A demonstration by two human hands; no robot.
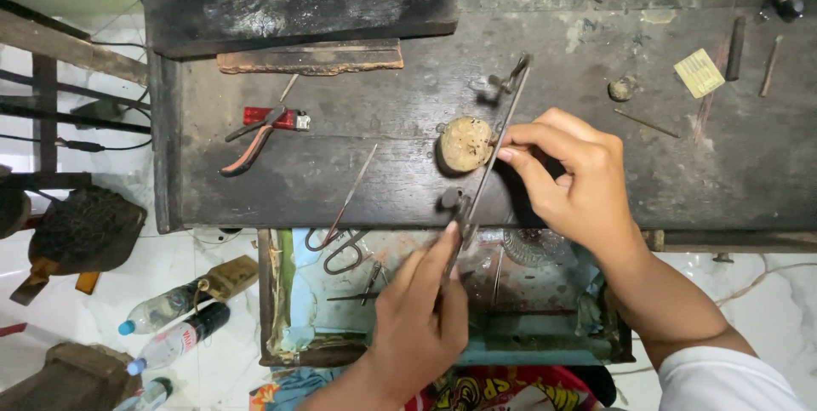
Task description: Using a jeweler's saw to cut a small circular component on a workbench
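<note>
**Two hands on a long metal tool at a dark surface**

Spreading across most of the view, the dark, scorched wooden surface (pixel 340 181) carries everything else, with a heavy black wooden block (pixel 298 11) at its far edge. Below its near edge sits an open drawer (pixel 281 292) with a worn blue lining, holding scissors (pixel 336 245) and small tools.

The right hand (pixel 579 177) rests on the surface, its fingers (pixel 519 154) pressed together and pinching the middle of a long thin metal tool (pixel 492 151). That tool runs diagonally from beyond the near edge up toward a small looped end further back. The left hand (pixel 417 326) comes up over the drawer, its fingers (pixel 444 245) closed round the tool's lower end.

Just beside the tool lies a round tan block (pixel 465 144). Well to the left lie red-handled pliers (pixel 251 143), and a thin rod (pixel 356 181) lies between.
</note>
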